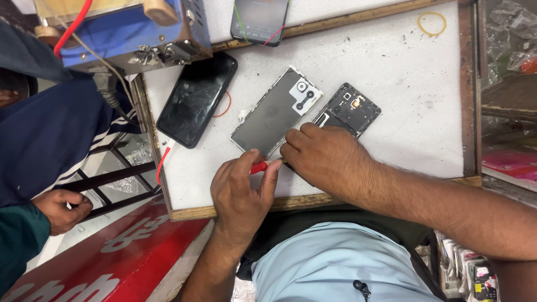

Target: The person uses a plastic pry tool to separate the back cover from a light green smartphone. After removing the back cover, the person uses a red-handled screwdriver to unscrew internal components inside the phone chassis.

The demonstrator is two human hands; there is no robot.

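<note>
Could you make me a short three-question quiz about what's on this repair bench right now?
1. True or false: the left hand holds a red-handled tool.
2. What does the right hand partly cover: A the opened phone body, B the black phone, C the yellow rubber band?
3. Which part lies between the black phone and the opened body?

Key: 1 true; 2 A; 3 the grey back cover.

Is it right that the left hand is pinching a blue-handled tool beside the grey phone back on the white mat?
Not quite: the head view shows the tool's handle is red, not blue. The left hand does pinch it beside the grey phone back on the white mat.
</note>
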